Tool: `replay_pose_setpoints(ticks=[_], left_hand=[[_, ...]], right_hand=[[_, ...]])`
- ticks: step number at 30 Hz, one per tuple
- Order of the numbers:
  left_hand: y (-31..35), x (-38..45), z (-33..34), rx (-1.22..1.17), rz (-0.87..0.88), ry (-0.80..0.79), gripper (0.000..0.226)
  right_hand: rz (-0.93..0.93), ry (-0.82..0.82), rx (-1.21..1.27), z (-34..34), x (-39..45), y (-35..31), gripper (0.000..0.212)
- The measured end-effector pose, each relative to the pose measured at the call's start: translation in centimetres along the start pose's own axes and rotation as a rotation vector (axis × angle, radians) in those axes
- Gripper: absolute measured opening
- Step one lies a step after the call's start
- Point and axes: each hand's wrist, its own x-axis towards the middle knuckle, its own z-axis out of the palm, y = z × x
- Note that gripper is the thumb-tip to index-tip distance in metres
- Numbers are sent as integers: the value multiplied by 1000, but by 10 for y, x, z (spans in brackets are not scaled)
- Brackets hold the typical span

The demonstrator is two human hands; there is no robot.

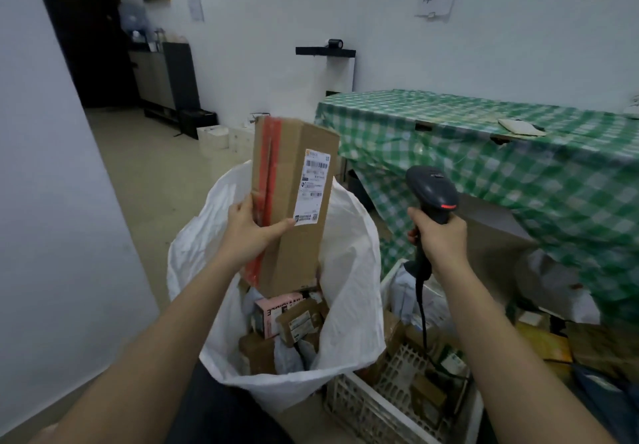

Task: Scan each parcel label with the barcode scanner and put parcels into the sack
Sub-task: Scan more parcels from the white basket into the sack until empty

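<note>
My left hand [250,232] grips a tall cardboard parcel [294,243] with red tape down its left side, held upright over the open white sack [349,291]. A white shipping label [313,189] faces me on the parcel's front. My right hand [441,236] holds the dark barcode scanner [432,189] by its handle, to the right of the parcel, head pointing up and left; its cable hangs down. Several parcels, among them a pink box [276,312], lie inside the sack.
A white plastic crate [366,409] with more parcels stands right of the sack. Behind it is a table under a green checked cloth [501,167]. More packages [553,343] lie at the right on the floor. A white wall [52,201] closes the left side.
</note>
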Motion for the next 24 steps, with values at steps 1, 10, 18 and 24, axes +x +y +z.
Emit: replay_pose_setpoints(ticks=[1, 10, 18, 24], left_hand=[[-7, 4, 8, 90, -31, -47, 86], [37, -21, 83, -96, 79, -160, 46], [76, -51, 200, -206, 139, -487, 36], [67, -39, 307, -94, 51, -619, 44]], right_hand=[[9, 1, -11, 1, 2, 4, 11], [147, -26, -218, -44, 13, 53, 15], [330, 30, -383, -116, 14, 116, 16], [433, 122, -347, -159, 29, 158, 22]])
